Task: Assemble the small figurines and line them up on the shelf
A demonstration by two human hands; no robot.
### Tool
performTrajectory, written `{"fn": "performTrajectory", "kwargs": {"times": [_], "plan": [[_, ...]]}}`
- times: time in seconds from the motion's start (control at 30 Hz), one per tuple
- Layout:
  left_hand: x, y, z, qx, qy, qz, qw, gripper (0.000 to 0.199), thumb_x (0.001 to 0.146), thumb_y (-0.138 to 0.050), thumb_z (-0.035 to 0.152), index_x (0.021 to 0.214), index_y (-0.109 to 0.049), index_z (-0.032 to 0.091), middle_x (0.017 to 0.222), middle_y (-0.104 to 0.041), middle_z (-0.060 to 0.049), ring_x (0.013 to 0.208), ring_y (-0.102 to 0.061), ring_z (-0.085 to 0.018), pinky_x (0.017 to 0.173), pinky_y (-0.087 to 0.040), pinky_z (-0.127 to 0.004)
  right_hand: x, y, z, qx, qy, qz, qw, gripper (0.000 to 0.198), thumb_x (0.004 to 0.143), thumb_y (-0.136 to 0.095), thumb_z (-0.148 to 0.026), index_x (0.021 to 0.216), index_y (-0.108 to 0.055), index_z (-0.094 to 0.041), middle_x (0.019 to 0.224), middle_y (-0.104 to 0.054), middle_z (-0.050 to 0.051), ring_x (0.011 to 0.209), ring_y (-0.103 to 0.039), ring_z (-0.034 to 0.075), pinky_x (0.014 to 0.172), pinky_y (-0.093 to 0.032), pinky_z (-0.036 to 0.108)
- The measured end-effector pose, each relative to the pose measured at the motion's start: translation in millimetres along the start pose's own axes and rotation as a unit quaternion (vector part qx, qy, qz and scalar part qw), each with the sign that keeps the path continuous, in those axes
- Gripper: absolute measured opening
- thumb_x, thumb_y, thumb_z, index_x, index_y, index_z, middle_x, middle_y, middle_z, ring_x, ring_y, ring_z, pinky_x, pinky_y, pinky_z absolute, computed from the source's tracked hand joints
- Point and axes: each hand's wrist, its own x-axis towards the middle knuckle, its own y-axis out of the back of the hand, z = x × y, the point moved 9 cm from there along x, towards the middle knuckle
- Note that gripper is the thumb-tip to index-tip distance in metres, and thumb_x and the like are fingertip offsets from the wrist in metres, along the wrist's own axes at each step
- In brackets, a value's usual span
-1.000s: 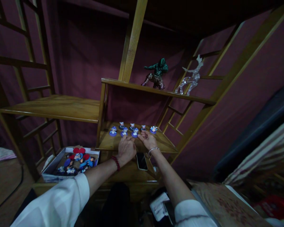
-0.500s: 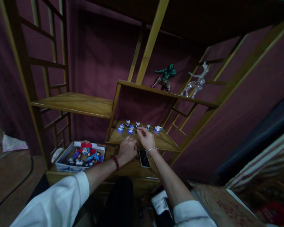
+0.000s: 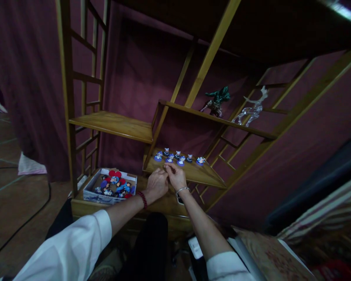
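Note:
My left hand [image 3: 158, 183], with a dark red bead bracelet at the wrist, is closed in front of the small shelf. Whatever it holds is hidden. My right hand [image 3: 176, 176], wearing a silver bangle, meets it with fingers pinched against the left fingertips; anything between them is too small to make out. Just behind the hands, toy figurines stand in two rows on the wooden shelf [image 3: 200, 176]. The nearer row includes a purple-based figurine [image 3: 180, 160] and another purple-based figurine [image 3: 169, 158]. Dark-based cat-like figurines [image 3: 178, 154] stand behind them.
At left, a cardboard box [image 3: 105, 198] holds several more figurines. A phone [image 3: 179, 200] lies partly hidden under my right wrist. Above stand a green-and-brown statuette [image 3: 218, 100] and a clear deer ornament [image 3: 251, 111]. Wooden posts frame the shelves.
My right hand has drawn back from the figurines to meet my left hand. Another purple-based figurine now shows in the nearer row. The view has shifted, moving the shelves rightward.

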Motion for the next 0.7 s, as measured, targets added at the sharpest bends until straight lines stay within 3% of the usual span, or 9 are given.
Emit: {"fn": "performTrajectory", "kwargs": {"times": [0.33,0.7], "plan": [[-8,7,2,-0.011,-0.025,-0.005,1.000,0.022,0.071,-0.043,0.007,0.083,-0.061,0.013,0.080,-0.061,-0.008,0.083,-0.048,-0.020,0.079,-0.042,-0.033,-10,-3,-1,-0.019,-0.019,-0.010,1.000,0.024,0.076,-0.049,-0.033,0.086,-0.066,-0.021,0.073,-0.067,0.002,0.070,-0.062,0.015,0.070,-0.050,0.028],[-26,11,-2,-0.060,-0.025,-0.027,0.998,0.032,0.071,-0.044,0.007,0.100,-0.058,0.010,0.105,-0.060,-0.011,0.106,-0.046,-0.019,0.091,-0.037,-0.035,-33,-9,-19,-0.037,0.009,0.037,0.999,0.025,0.079,-0.044,-0.027,0.091,-0.063,-0.018,0.091,-0.066,0.006,0.083,-0.061,0.016,0.078,-0.047,0.029]]}}
